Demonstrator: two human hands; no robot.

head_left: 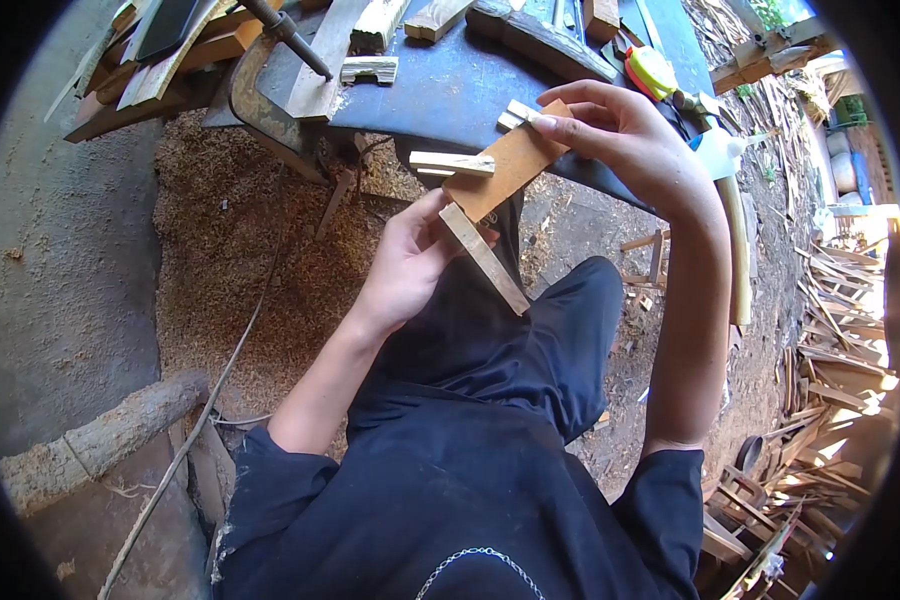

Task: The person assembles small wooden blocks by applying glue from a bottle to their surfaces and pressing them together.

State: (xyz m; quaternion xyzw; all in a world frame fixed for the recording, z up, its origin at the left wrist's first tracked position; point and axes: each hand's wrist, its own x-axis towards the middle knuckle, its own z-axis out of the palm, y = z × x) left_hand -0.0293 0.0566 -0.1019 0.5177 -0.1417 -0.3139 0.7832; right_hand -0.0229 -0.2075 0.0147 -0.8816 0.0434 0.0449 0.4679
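A flat orange-brown wooden piece (511, 166) is held up between my two hands, tilted, near the front edge of the blue worktable (432, 98). Small pale wooden pieces stick out from it at the left (452, 163) and at the upper end (515, 116). A longer wooden strip (486, 260) slants down from its lower end toward my lap. My left hand (415, 250) is closed round the lower end, by the strip, with its fingertips partly hidden. My right hand (615, 130) pinches the upper end, thumb on the flat face.
On the worktable lie a clamp (295, 42) over a board, a notched wood block (369, 70), a dark wooden plane-like tool (540, 42), a yellow-green tape measure (652, 72) and a hammer (736, 230) overhanging the right edge. Shavings (225, 250) cover the floor at left.
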